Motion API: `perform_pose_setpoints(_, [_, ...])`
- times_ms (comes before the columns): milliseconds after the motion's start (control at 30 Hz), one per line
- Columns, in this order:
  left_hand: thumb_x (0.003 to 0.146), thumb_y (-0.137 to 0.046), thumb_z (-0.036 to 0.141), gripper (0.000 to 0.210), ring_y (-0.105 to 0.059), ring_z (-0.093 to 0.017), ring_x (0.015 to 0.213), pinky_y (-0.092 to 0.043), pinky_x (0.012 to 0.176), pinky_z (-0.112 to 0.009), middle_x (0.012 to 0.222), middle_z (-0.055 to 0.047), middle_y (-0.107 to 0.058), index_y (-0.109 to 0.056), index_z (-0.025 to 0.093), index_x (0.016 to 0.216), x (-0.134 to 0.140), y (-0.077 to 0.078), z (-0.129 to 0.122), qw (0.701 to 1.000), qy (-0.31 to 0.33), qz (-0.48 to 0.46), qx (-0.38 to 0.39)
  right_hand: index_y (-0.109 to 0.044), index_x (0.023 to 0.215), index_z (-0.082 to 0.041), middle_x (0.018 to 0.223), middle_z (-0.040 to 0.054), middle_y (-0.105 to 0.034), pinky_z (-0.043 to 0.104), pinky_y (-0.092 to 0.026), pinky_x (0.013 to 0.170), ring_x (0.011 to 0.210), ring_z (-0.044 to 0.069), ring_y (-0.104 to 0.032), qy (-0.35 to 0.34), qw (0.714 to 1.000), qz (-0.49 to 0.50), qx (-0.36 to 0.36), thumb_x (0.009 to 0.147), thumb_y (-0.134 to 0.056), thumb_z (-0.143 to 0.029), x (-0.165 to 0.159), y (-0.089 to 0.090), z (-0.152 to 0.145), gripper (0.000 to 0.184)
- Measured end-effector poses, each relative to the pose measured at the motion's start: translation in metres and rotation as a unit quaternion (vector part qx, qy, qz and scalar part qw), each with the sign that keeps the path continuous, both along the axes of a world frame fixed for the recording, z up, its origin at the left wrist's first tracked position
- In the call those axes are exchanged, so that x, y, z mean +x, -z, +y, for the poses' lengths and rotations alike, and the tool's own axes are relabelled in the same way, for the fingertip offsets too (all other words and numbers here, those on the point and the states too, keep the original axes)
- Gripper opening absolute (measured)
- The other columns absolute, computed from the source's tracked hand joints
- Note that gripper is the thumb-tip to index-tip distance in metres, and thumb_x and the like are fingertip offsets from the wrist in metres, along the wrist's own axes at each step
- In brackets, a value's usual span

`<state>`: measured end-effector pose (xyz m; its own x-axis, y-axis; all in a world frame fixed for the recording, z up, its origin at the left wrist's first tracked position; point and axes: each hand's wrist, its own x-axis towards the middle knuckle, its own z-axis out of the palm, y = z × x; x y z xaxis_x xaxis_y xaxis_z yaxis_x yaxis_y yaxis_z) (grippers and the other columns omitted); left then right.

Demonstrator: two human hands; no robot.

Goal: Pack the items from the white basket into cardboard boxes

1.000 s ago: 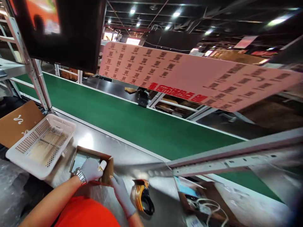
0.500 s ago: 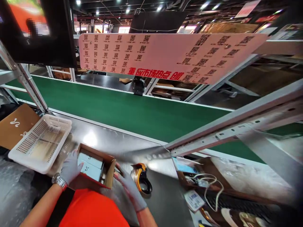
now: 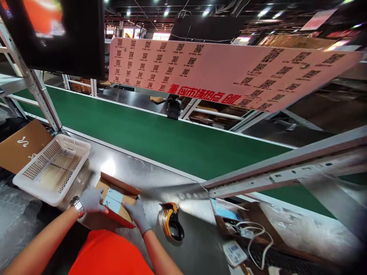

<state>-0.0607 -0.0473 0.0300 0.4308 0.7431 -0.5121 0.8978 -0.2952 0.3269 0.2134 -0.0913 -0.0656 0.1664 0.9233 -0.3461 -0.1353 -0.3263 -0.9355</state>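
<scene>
A small brown cardboard box lies on the steel worktable right in front of me, with pale packets showing between its flaps. My left hand, in a grey glove and with a wristwatch, presses a flap down on the box's left side. On the right flap rests my right hand, also gloved, folding it inward. A tape dispenser in orange and black sits just right of my right hand.
A white perforated basket stands to the left, beside a flat brown carton. A green conveyor belt runs behind the table. A slanted metal rail crosses at right, above a box with cables. A pink code sheet hangs overhead.
My left hand came out of the box and moved to its left flap. Both hands have pushed the flaps inward, so the box is now mostly closed.
</scene>
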Motion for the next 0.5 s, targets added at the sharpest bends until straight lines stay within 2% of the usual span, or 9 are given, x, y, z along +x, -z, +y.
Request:
perform_pose_setpoints(67, [0.090, -0.088, 0.069, 0.057, -0.081, -0.049, 0.127, -0.062, 0.109, -0.056, 0.145, -0.022, -0.081, -0.090, 0.019, 0.117, 0.007, 0.013, 0.008, 0.997, -0.072, -0.005, 0.035, -0.080, 0.120, -0.025, 0.106, 0.0096, -0.091, 0.052, -0.071, 0.097, 0.106, 0.039, -0.085, -0.006, 0.999, 0.032, -0.022, 0.048, -0.109, -0.053, 0.009, 0.004, 0.001, 0.082])
perform_pose_setpoints(100, [0.083, -0.096, 0.065, 0.068, -0.080, -0.048, 0.127, -0.062, 0.109, -0.054, 0.142, -0.022, -0.081, -0.086, 0.017, 0.130, 0.010, 0.022, 0.010, 0.991, -0.123, -0.015, 0.059, -0.080, 0.120, -0.024, 0.107, 0.0095, -0.091, 0.052, -0.070, 0.099, 0.109, 0.039, -0.085, -0.014, 0.998, 0.055, -0.029, 0.049, -0.109, -0.056, 0.015, 0.006, 0.001, 0.083])
perform_pose_setpoints(167, [0.068, -0.107, 0.056, 0.106, -0.075, -0.050, 0.139, -0.060, 0.116, -0.052, 0.153, -0.027, -0.074, -0.070, 0.011, 0.156, 0.014, 0.046, 0.012, 0.967, -0.227, -0.051, 0.100, -0.082, 0.117, -0.024, 0.110, 0.0101, -0.091, 0.050, -0.069, 0.102, 0.116, 0.038, -0.085, -0.028, 0.993, 0.106, -0.047, 0.056, -0.106, -0.065, 0.025, 0.006, 0.005, 0.077])
perform_pose_setpoints(233, [0.062, -0.108, 0.054, 0.131, -0.065, -0.051, 0.155, -0.055, 0.127, -0.052, 0.172, -0.032, -0.060, -0.052, 0.011, 0.172, 0.014, 0.071, 0.009, 0.943, -0.297, -0.103, 0.112, -0.085, 0.108, -0.024, 0.110, 0.0117, -0.091, 0.049, -0.068, 0.102, 0.122, 0.038, -0.084, -0.035, 0.984, 0.156, -0.074, 0.065, -0.100, -0.075, 0.033, 0.000, 0.012, 0.069])
perform_pose_setpoints(300, [0.062, -0.106, 0.056, 0.139, -0.056, -0.051, 0.166, -0.050, 0.135, -0.054, 0.182, -0.033, -0.050, -0.042, 0.014, 0.178, 0.012, 0.092, 0.004, 0.921, -0.343, -0.157, 0.100, -0.086, 0.100, -0.025, 0.109, 0.0130, -0.091, 0.049, -0.068, 0.103, 0.127, 0.040, -0.082, -0.029, 0.978, 0.190, -0.087, 0.069, -0.096, -0.080, 0.035, -0.006, 0.018, 0.064])
perform_pose_setpoints(400, [0.059, -0.106, 0.054, 0.150, -0.045, -0.050, 0.176, -0.043, 0.142, -0.056, 0.191, -0.029, -0.042, -0.030, 0.020, 0.183, 0.008, 0.107, -0.003, 0.886, -0.390, -0.240, 0.073, -0.087, 0.096, -0.026, 0.111, 0.0124, -0.091, 0.051, -0.067, 0.110, 0.131, 0.041, -0.079, 0.013, 0.983, 0.174, -0.064, 0.064, -0.098, -0.079, 0.034, -0.003, 0.016, 0.063])
perform_pose_setpoints(500, [0.060, -0.106, 0.052, 0.147, -0.048, -0.048, 0.175, -0.045, 0.142, -0.055, 0.185, -0.025, -0.053, -0.031, 0.022, 0.183, 0.008, 0.111, -0.004, 0.849, -0.415, -0.325, 0.044, -0.089, 0.107, -0.028, 0.130, 0.0115, -0.090, 0.055, -0.060, 0.123, 0.140, 0.042, -0.075, 0.039, 0.991, 0.124, -0.044, 0.051, -0.108, -0.060, 0.033, 0.018, -0.002, 0.067])
